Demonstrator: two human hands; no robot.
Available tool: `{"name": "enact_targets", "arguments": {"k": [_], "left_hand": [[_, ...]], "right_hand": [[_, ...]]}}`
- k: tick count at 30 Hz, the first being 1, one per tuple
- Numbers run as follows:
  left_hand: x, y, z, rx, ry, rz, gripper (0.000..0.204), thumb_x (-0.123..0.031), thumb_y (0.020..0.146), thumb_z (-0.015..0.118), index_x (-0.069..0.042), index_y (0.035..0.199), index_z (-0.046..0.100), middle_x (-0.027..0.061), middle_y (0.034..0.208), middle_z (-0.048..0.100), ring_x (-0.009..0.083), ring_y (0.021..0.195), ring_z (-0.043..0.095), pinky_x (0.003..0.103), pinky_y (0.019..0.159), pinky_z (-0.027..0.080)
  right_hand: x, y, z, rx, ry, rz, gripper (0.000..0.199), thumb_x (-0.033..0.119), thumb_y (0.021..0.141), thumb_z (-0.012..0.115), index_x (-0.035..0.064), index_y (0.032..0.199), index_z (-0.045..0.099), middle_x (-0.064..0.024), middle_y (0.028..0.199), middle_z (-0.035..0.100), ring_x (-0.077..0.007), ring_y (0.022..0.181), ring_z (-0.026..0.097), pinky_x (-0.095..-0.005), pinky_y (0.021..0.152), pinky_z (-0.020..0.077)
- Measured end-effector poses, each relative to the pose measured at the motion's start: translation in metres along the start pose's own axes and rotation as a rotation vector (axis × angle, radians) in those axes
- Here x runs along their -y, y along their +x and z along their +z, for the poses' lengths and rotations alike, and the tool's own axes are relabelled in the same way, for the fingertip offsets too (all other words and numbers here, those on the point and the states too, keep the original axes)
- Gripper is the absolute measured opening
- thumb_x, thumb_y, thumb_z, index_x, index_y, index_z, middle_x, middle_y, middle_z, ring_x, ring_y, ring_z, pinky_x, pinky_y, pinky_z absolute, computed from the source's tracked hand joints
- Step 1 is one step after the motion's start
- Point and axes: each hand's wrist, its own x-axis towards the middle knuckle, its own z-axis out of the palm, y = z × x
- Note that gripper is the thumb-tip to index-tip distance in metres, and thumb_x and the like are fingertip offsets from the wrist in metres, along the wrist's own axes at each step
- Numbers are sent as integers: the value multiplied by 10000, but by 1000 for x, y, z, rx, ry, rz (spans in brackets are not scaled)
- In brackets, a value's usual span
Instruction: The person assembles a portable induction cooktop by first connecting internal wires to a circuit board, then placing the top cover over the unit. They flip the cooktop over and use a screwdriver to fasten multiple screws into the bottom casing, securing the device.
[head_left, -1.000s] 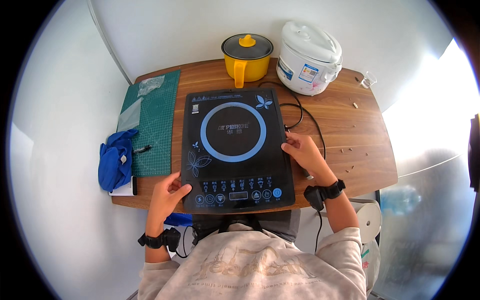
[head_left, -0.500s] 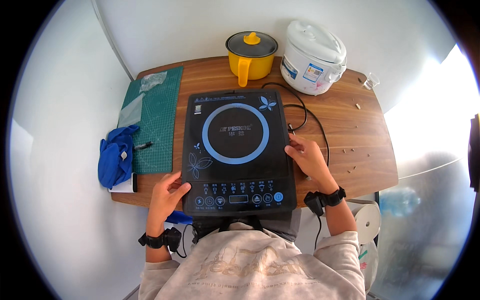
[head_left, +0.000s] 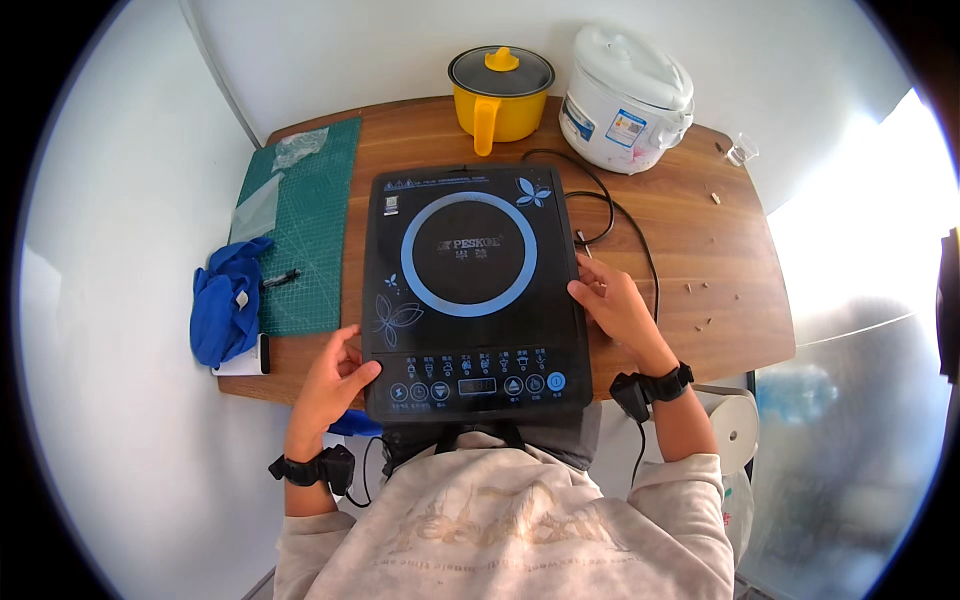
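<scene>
A black induction cooker with a blue ring, butterfly pattern and touch buttons lies face up before me, its near end reaching past the table's front edge. My left hand is at its lower left side, thumb against the edge and fingers curled beside it. On the right side, my right hand holds the edge with thumb and fingers. The underside and the fingertips below the rim are hidden. A black power cord loops on the wooden table to the right of the cooker.
Behind stand a yellow pot with a glass lid and a white rice cooker. A green cutting mat lies left, with blue cloth and clear plastic bags. Small bits and a clear cup sit at right.
The scene has shifted slightly upward in view. Both hands stay at the cooker's sides; the left hand's fingers have straightened a little along its edge.
</scene>
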Motion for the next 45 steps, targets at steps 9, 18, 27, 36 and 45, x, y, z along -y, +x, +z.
{"name": "enact_targets", "arguments": {"k": [9, 18, 27, 36, 45], "left_hand": [[-8, -2, 6, -11, 65, 62, 648, -134, 974, 697, -108, 1534, 373, 72, 901, 655, 133, 821, 662, 272, 727, 528], [-44, -11, 20, -149, 781, 514, 545, -123, 836, 781, -95, 1344, 585, 141, 1287, 560, 321, 1184, 570, 416, 950, 513], [-55, -46, 105, -14, 1093, 1023, 685, -273, 724, 886, -117, 1327, 601, 158, 1394, 562, 378, 1246, 569, 479, 1030, 497], [-38, -41, 79, -473, 949, 1014, 707, -178, 733, 863, -51, 1354, 550, 194, 1329, 629, 395, 1132, 648, 462, 946, 556], [-19, -41, 24, -649, 536, 779, 641, -146, 736, 878, 31, 1296, 622, 203, 1224, 697, 275, 1055, 696, 369, 933, 547]], "right_hand": [[4, -2, -1, 78, 196, 126, 385, 211, 1029, 629, -44, 1312, 571, -75, 989, 688, -130, 815, 660, -280, 674, 561], [-2, 2, -5, 155, 297, 175, 358, 273, 1029, 628, -1, 1249, 563, -74, 1040, 669, -136, 884, 668, -293, 719, 576], [47, -6, 11, 219, 389, 70, 307, 279, 990, 682, 35, 1122, 552, -41, 902, 655, -135, 738, 684, -286, 580, 586], [131, -10, 54, 368, 602, -74, 455, 130, 948, 709, -48, 1261, 431, -112, 952, 585, -183, 807, 671, -324, 675, 633], [134, -12, 58, 645, 536, -204, 515, 140, 988, 624, 8, 1439, 412, -127, 1151, 606, -187, 1017, 654, -340, 908, 587]]}}
